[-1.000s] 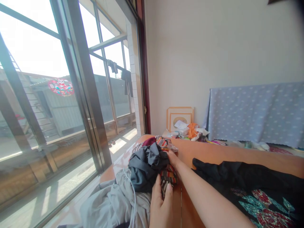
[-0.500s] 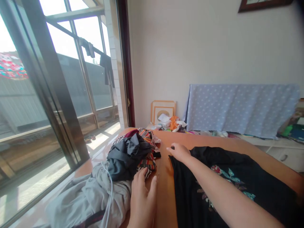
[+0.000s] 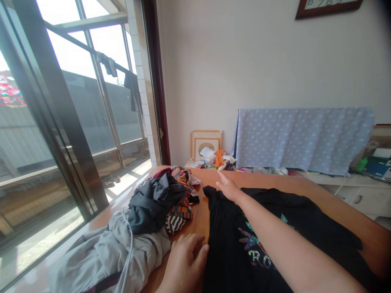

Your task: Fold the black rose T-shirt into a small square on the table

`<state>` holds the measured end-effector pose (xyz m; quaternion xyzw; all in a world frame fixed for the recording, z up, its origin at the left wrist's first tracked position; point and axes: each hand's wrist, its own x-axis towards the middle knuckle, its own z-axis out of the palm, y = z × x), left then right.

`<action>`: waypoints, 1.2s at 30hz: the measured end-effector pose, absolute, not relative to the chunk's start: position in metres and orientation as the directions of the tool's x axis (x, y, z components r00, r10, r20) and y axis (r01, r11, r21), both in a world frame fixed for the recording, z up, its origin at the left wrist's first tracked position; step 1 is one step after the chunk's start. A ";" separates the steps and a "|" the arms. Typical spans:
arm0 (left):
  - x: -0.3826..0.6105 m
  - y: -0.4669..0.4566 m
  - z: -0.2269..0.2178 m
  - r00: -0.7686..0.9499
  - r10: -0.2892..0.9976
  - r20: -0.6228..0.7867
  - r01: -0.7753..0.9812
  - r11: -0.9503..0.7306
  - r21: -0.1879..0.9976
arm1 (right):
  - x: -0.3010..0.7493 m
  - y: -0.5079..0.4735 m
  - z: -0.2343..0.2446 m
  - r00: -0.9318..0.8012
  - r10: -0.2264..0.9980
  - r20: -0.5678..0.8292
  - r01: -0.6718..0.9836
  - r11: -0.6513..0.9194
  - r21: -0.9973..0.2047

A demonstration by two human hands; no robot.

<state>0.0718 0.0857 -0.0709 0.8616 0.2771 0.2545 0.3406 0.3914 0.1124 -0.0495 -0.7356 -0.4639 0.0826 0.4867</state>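
Note:
A black garment [image 3: 224,228] with sparkly flowers and glittering letters lies spread on the orange-brown tabletop [image 3: 200,215]. Over its far left part is my right hand [image 3: 228,188], open, index finger stretched away from me; its forearm crosses the garment and covers some of the print. Beside the near left edge rests my left hand [image 3: 187,254], low over the table, fingers loosely bent and thumb apart, nothing seen in it. To its left is a heap of clothes: a light grey garment [image 3: 104,248] with a white cord, a dark grey one [image 3: 155,199], and striped cloth [image 3: 183,211].
A large glass sliding door [image 3: 70,162] borders the left side. Behind the table, a low white cabinet [image 3: 366,199] carries wooden frames [image 3: 206,142], crumpled bags [image 3: 218,158] and a blue dotted cloth [image 3: 302,140] draped over something. A framed picture [image 3: 331,7] hangs above.
The black garment's left edge has shifted left, and glittering letters now show. My right hand has come off its corner, fingers extended. My left hand has drawn back toward me. The view has swung slightly right.

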 end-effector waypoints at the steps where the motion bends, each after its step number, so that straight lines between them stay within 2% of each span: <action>1: 0.072 0.085 -0.070 0.722 0.646 0.248 0.304 -0.618 0.725 | 0.393 0.109 -0.052 0.571 0.750 0.333 0.579 -0.080 -0.812; 6: 0.074 0.084 -0.068 0.750 0.604 0.271 0.303 -0.677 0.671 | 0.401 0.059 -0.064 0.661 0.696 0.281 0.474 -0.098 -0.875; 13: 0.077 0.081 -0.063 0.816 0.526 0.240 0.340 -0.772 0.536 | 0.405 -0.075 -0.062 0.786 0.589 0.189 0.382 -0.222 -0.897; 19: 0.081 0.072 -0.060 0.823 0.526 0.216 0.362 -0.778 0.513 | 0.386 -0.175 -0.048 0.845 0.526 0.096 0.290 -0.300 -0.909; 26: 0.077 0.055 -0.047 0.853 0.469 0.229 0.313 -0.811 0.493 | 0.355 -0.278 -0.040 0.911 0.412 0.029 0.201 -0.380 -0.903; 31: 0.052 0.037 -0.036 0.792 0.589 0.157 0.469 -0.753 0.461 | 0.346 -0.349 -0.057 0.922 0.383 0.058 0.230 -0.422 -0.877; 36: 0.011 0.006 -0.038 0.722 0.691 -0.036 0.622 -0.625 0.472 | 0.339 -0.413 -0.077 0.945 0.305 0.113 0.268 -0.532 -0.804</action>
